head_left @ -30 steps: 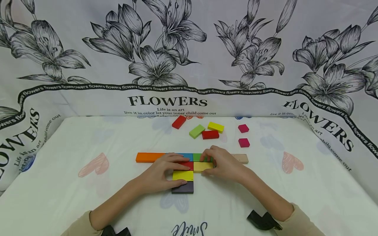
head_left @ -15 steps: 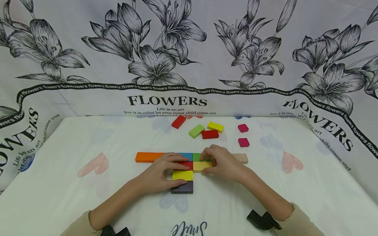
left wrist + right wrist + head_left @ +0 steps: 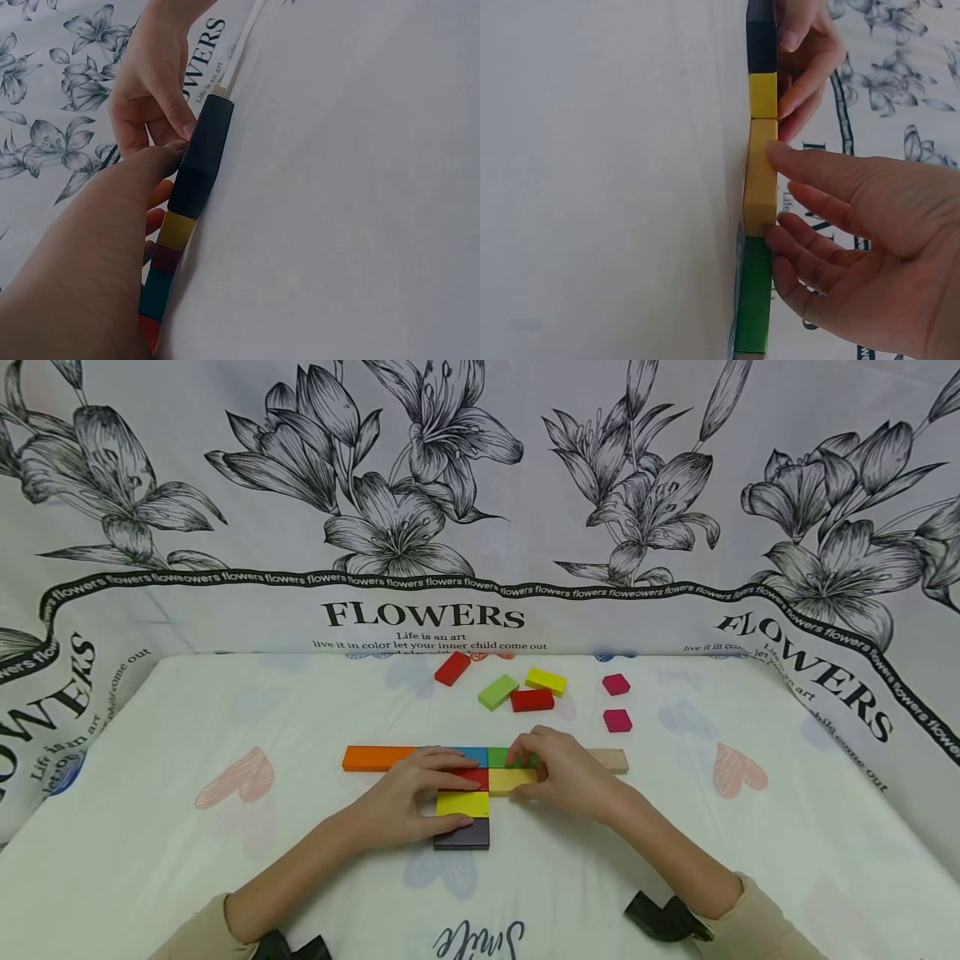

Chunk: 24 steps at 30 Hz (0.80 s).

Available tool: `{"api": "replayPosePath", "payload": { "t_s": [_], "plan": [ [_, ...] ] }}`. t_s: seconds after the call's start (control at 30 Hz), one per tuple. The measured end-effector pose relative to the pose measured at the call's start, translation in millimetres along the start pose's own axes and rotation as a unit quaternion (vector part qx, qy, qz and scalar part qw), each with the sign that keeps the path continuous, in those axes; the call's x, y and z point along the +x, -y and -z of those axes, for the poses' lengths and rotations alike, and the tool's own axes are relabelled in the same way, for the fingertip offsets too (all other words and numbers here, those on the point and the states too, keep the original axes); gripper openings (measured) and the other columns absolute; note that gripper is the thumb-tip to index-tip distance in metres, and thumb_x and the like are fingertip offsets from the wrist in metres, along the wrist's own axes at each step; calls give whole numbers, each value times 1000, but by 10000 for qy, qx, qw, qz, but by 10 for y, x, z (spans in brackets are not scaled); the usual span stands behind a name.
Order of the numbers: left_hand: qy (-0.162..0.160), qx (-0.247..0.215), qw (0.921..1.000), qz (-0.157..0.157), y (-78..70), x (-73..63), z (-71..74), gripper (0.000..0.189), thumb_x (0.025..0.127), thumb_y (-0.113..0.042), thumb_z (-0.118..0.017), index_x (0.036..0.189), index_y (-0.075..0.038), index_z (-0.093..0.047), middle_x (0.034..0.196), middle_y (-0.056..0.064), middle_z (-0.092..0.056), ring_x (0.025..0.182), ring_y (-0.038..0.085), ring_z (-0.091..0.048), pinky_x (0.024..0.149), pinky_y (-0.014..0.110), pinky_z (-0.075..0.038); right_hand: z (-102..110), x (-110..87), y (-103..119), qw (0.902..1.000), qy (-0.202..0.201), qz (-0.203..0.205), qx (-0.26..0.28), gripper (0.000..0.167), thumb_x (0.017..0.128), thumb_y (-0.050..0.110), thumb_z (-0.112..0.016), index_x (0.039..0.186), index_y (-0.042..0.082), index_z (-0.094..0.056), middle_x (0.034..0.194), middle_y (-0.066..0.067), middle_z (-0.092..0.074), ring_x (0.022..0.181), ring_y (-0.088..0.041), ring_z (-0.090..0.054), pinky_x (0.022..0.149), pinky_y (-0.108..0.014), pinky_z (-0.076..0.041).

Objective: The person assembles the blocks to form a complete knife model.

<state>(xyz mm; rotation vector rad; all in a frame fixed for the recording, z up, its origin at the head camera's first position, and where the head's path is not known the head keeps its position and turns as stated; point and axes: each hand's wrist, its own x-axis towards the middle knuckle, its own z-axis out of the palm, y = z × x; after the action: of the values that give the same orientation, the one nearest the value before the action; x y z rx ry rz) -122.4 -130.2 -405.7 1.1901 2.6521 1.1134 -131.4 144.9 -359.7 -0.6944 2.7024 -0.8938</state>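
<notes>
Right hand (image 3: 573, 775): fingers curled, pinching the pale yellow block (image 3: 512, 780) — judged to seat it flush beside the red block (image 3: 471, 777).
Left hand (image 3: 416, 797): fingers straight, pressing the assembled blocks, likely steadying them.
Block: mid-table (image 3: 187, 860), flat, long axis running left–right, parallel to the near edge.

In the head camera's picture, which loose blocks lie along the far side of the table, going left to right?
Red wooden block → light green wooden block → second red wooden block; then, farther right, two small magenta wooden blocks, one behind the other.
</notes>
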Motion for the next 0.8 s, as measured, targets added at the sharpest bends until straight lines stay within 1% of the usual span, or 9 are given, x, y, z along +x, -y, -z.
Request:
{"api": "replayPosePath", "payload": {
  "t_s": [0.23, 0.47, 0.67, 0.8],
  "plan": [
    [7, -1, 10000, -41, 6, 7, -1, 40, 90, -33, -84, 128, -23, -78, 147, -9, -63, 141, 21, -50, 115, 56, -43, 102, -32, -28, 9997, -4, 49, 237, 31, 87, 17, -88, 112, 9, -71, 99, -3, -64, 78, -13, -59, 69, -23, -55],
    [51, 5, 10000, -61, 12, 8, -1, 40, 91, -33, -83, 129, -23, -78, 147, -8, -63, 141, 21, -50, 115, 57, -44, 188, -27, -53, 9998, -195, 18, 81, 32, 89, 19, -86, 116, 9, -72, 107, -5, -69, 85, -14, -62, 74, -24, -56],
    [59, -29, 10000, -71, 9, 9, 5, 39, 91, -33, -83, 129, -24, -78, 147, -7, -63, 141, 21, -50, 115, 56, -44, 249, 1, -106, 9990, -354, 243, 150, 33, 90, 16, -85, 117, 3, -72, 110, -12, -71, 88, -17, -65, 75, -26, -58],
    [62, -49, 10000, -61, 5, 7, 9, 39, 91, -33, -83, 129, -24, -78, 147, -8, -63, 141, 21, -50, 115, 56, -44, 299, 51, -142, 9988, -412, 157, 223, 34, 91, 18, -84, 118, 3, -72, 112, -13, -72, 92, -21, -66, 77, -29, -60]
  ]
}}
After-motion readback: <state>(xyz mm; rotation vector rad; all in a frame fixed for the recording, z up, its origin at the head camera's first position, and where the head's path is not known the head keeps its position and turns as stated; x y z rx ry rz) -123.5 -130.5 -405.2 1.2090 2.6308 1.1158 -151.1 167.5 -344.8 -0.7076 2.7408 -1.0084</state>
